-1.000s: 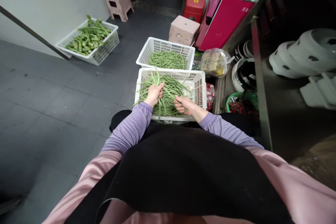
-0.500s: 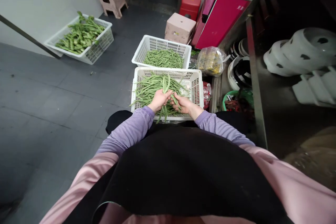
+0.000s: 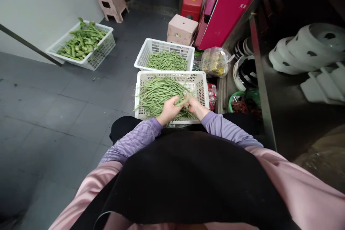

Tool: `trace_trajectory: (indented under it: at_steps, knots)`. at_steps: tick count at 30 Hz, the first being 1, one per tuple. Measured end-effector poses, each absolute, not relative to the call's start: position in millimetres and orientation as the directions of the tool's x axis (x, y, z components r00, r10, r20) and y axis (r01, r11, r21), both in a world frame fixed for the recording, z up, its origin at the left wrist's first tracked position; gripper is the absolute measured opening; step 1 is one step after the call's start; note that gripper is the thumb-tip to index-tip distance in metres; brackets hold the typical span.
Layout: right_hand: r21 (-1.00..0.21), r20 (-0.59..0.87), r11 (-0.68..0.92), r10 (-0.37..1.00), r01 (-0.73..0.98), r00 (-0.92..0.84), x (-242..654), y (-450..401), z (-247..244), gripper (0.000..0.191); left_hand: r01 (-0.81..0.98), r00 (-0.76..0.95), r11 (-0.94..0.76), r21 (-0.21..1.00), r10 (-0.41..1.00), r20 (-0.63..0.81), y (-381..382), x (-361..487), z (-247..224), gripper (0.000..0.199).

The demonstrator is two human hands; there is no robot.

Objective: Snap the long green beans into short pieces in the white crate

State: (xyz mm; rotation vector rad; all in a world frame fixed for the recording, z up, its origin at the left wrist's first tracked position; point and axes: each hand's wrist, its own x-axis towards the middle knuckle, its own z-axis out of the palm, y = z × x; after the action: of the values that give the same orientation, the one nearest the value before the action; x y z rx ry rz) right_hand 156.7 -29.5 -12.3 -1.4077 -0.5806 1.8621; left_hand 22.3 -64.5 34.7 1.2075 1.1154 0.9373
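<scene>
- The left hand [image 3: 169,110] has just come lower and nearer the right side of the front basket [image 3: 201,88], and it's closed around a few long green beans [image 3: 181,102].
- Those held beans hung down through the fist half a second ago; now they slant across toward the right hand [image 3: 195,106], over the front basket's right half.
- The right hand is up against them, fingers bent, but blur and overlap mean I can't tell whether it's pinching any.
- With the hands shifted over, more of the loose bean pile [image 3: 157,97] shows, filling the left and middle of the front basket.
- As I'd judge it, the handful is being worked on between the two hands, with plenty of long beans lying within reach.
- Just behind the front basket, the back basket [image 3: 191,60] holds shorter bean pieces [image 3: 167,61]; that hasn't changed.
- A clear plastic bag [image 3: 215,63] sits beyond the front basket's far right corner.
</scene>
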Motion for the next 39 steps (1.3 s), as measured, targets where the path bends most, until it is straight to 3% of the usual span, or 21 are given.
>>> trace_trajectory:
  at_steps: [3,5,8,12,15,18,21,23,25,27,29,32,36,39]
  knots:
    - [-0.664,-0.683,-0.69,0.716,-0.286,-0.142,154,-35,-3,0.039,-0.094,0.281,0.401,0.911,0.889,-0.362,-49,17,26,0.026]
    - [-0.624,-0.682,-0.73,0.683,-0.279,-0.262,150,-40,6,0.039,-0.122,0.279,0.463,0.878,0.865,-0.417,-39,12,20,0.03]
    - [-0.61,-0.638,-0.743,0.667,-0.275,-0.385,146,-46,16,0.042,-0.167,0.225,0.45,0.877,0.884,-0.41,-34,7,18,0.03]
    - [-0.664,-0.574,-0.701,0.702,-0.262,-0.422,149,-49,18,0.041,-0.232,0.248,0.438,0.869,0.89,-0.382,-36,7,18,0.025]
    - [-0.716,-0.536,-0.664,0.722,-0.217,-0.438,154,-50,13,0.044,-0.173,0.195,0.377,0.91,0.919,-0.343,-32,5,18,0.023]
    - [-0.839,-0.487,-0.544,0.759,-0.009,-0.432,163,-49,7,0.043,0.052,0.23,0.18,0.982,0.955,-0.187,-25,0,18,0.023]
    - [-0.905,-0.36,-0.234,0.865,0.356,-0.348,178,-39,6,0.031,0.199,0.414,0.04,0.979,0.902,-0.121,-20,-5,18,0.029]
    - [-0.843,-0.228,-0.073,0.946,0.533,-0.229,193,-26,8,0.021,0.207,0.5,0.106,0.973,0.843,-0.198,-19,-7,18,0.032]
    - [-0.789,-0.126,-0.035,0.986,0.613,-0.106,208,-13,9,0.015,0.14,0.5,0.253,0.957,0.817,-0.289,-18,-8,18,0.034]
    - [-0.824,-0.142,-0.107,0.99,0.557,-0.021,218,-7,8,0.016,-0.03,0.416,0.401,0.916,0.838,-0.353,-13,-10,20,0.033]
    - [-0.896,-0.283,-0.262,0.959,0.357,-0.005,218,-12,2,0.021,-0.24,0.32,0.486,0.84,0.857,-0.404,-6,-12,23,0.03]
    - [-0.841,-0.536,-0.54,0.821,0.036,-0.197,201,-38,-9,0.026,-0.432,0.279,0.525,0.733,0.851,-0.445,6,-17,28,0.023]
    - [-0.692,-0.602,-0.722,0.563,0.018,-0.567,170,-76,-15,0.028,-0.572,0.189,0.447,0.688,0.888,-0.419,14,-21,28,0.011]
    - [-0.722,-0.547,-0.691,0.59,-0.022,-0.594,159,-85,-12,0.035,-0.589,0.092,0.387,0.71,0.904,-0.417,15,-22,26,0.007]
